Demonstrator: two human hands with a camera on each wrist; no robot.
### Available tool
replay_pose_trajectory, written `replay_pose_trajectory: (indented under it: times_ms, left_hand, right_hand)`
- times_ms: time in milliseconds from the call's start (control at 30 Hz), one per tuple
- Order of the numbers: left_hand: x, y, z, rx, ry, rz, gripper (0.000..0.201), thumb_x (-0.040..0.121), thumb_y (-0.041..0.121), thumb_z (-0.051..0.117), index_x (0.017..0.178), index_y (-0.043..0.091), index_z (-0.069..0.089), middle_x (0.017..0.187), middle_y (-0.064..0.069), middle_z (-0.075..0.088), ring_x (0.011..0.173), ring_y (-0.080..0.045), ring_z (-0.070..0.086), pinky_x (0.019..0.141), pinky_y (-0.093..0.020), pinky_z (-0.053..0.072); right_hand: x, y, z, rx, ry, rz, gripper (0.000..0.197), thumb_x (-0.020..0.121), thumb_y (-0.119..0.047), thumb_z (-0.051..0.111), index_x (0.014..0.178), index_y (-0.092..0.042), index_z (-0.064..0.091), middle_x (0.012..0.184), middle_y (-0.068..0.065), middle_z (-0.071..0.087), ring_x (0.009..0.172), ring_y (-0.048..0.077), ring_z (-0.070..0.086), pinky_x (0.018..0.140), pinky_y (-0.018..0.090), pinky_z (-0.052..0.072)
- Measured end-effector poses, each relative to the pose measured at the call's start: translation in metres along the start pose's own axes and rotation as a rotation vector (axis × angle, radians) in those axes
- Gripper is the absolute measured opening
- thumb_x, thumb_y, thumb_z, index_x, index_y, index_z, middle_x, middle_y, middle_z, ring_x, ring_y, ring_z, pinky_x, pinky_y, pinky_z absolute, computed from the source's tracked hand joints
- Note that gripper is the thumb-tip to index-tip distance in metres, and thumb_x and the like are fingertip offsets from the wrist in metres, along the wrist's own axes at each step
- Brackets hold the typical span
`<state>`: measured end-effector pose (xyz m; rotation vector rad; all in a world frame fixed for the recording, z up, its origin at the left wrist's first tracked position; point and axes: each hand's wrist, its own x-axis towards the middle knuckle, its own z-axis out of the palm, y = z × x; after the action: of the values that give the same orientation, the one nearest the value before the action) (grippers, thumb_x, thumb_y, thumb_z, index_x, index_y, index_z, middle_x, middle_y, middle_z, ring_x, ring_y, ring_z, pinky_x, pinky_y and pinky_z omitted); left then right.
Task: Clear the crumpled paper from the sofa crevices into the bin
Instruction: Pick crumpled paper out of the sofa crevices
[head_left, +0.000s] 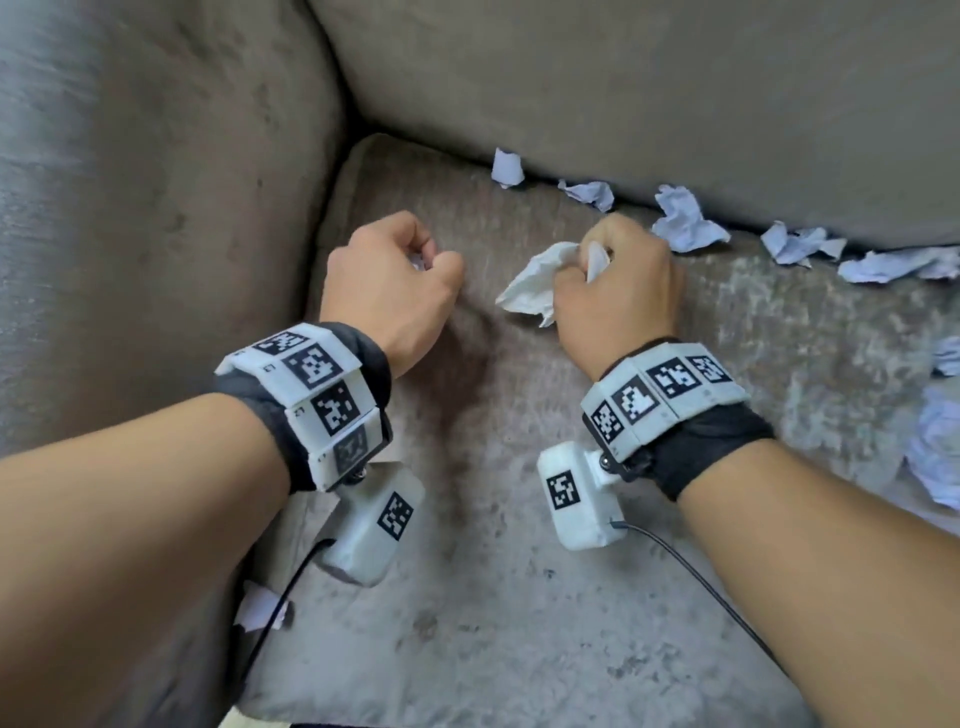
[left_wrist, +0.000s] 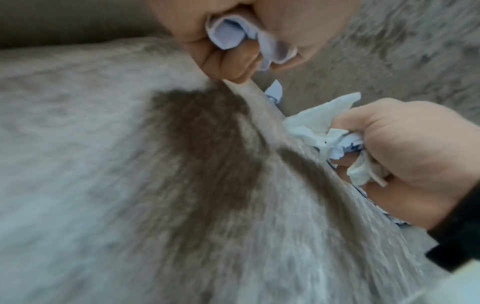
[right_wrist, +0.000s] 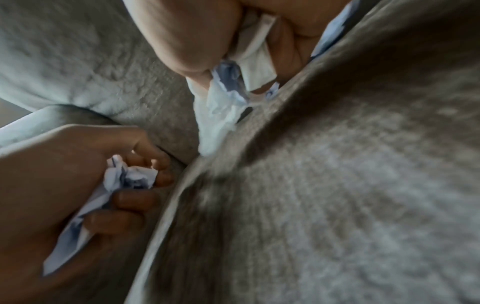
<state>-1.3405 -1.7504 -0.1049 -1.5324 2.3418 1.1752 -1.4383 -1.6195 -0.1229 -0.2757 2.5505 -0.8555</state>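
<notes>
My left hand (head_left: 395, 280) is a fist over the grey seat cushion (head_left: 467, 519) and grips a small crumpled paper (left_wrist: 228, 33), which also shows in the right wrist view (right_wrist: 130, 176). My right hand (head_left: 618, 291) grips a larger wad of white crumpled paper (head_left: 535, 283) that sticks out to the left of the fist (right_wrist: 221, 102). Several more crumpled papers lie along the crevice under the back cushion, among them the ones at the left (head_left: 508, 167), the middle (head_left: 683, 218) and the right (head_left: 893, 265). No bin is in view.
The sofa armrest (head_left: 156, 208) rises on the left and the back cushion (head_left: 675, 78) behind. More paper balls (head_left: 940, 447) sit at the seat's right edge. One scrap (head_left: 260, 605) lies in the gap by the armrest, under my left forearm.
</notes>
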Motion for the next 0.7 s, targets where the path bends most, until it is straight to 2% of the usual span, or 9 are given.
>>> replay_pose_trajectory:
  times_ms: [67,133,233,300,433,533,567,700]
  left_hand:
    - [0.003,0.015,0.010,0.014,-0.015,0.017,0.014,0.082,0.033,0.060,0.084,0.019,0.061,0.071,0.010,0.059,0.080,-0.020,0.058,0.066,-0.027,0.039]
    - [0.006,0.025,0.019,0.040,-0.019,0.043,0.015,0.083,0.035,0.060,0.095,0.026,0.061,0.070,0.013,0.057,0.086,-0.022,0.060,0.071,-0.029,0.045]
    - [0.012,0.038,0.031,0.075,-0.021,0.072,0.035,0.085,0.038,0.058,0.119,0.039,0.055,0.058,0.012,0.057,0.089,-0.021,0.061,0.076,-0.031,0.046]
    - [0.016,0.044,0.037,0.093,-0.012,0.089,0.045,0.083,0.038,0.058,0.127,0.043,0.049,0.057,0.012,0.058,0.090,-0.022,0.062,0.081,-0.034,0.050]
    - [0.027,0.045,0.048,0.126,0.019,0.077,0.044,0.082,0.044,0.061,0.125,0.041,0.051,0.069,0.014,0.061,0.101,-0.028,0.062,0.089,-0.039,0.050]
    - [0.031,0.044,0.052,0.182,0.027,0.085,0.047,0.083,0.051,0.062,0.128,0.042,0.051,0.088,0.007,0.069,0.108,-0.032,0.062,0.093,-0.041,0.050]
    - [0.031,0.043,0.054,0.206,0.022,0.093,0.048,0.084,0.052,0.062,0.129,0.043,0.050,0.092,0.006,0.070,0.109,-0.032,0.061,0.092,-0.040,0.050]
    - [0.028,0.046,0.057,0.337,-0.039,0.152,0.044,0.087,0.059,0.059,0.128,0.044,0.050,0.087,0.006,0.062,0.109,-0.034,0.060,0.083,-0.037,0.042]
  right_hand:
    - [0.003,0.011,-0.008,0.041,0.021,0.032,0.032,0.083,-0.021,0.058,0.061,-0.023,0.035,0.054,-0.008,0.040,0.053,0.014,0.040,0.057,0.028,0.029]
    - [0.004,0.023,-0.014,0.074,0.029,0.052,0.025,0.084,-0.028,0.060,0.069,-0.020,0.042,0.057,-0.011,0.043,0.059,0.017,0.045,0.059,0.029,0.032]
    - [0.003,0.039,-0.018,0.099,0.033,0.063,0.025,0.084,-0.036,0.064,0.075,-0.021,0.046,0.060,-0.011,0.047,0.064,0.021,0.054,0.059,0.031,0.038]
    - [0.001,0.048,-0.020,0.115,0.022,0.083,0.026,0.082,-0.039,0.066,0.075,-0.022,0.048,0.062,-0.009,0.053,0.065,0.022,0.057,0.058,0.031,0.043]
    - [-0.005,0.063,-0.022,0.150,-0.036,0.110,0.024,0.081,-0.037,0.068,0.074,-0.028,0.047,0.068,-0.008,0.057,0.067,0.020,0.059,0.059,0.030,0.045]
    - [-0.009,0.070,-0.023,0.160,-0.077,0.120,0.021,0.082,-0.037,0.068,0.078,-0.027,0.050,0.069,-0.009,0.058,0.066,0.017,0.059,0.056,0.026,0.043]
    - [-0.009,0.072,-0.024,0.157,-0.089,0.119,0.020,0.082,-0.038,0.067,0.079,-0.026,0.051,0.069,-0.009,0.058,0.065,0.014,0.059,0.054,0.025,0.041]
    - [-0.007,0.073,-0.027,0.153,-0.121,0.110,0.018,0.083,-0.039,0.067,0.084,-0.027,0.054,0.071,-0.012,0.058,0.064,0.006,0.057,0.052,0.023,0.039]
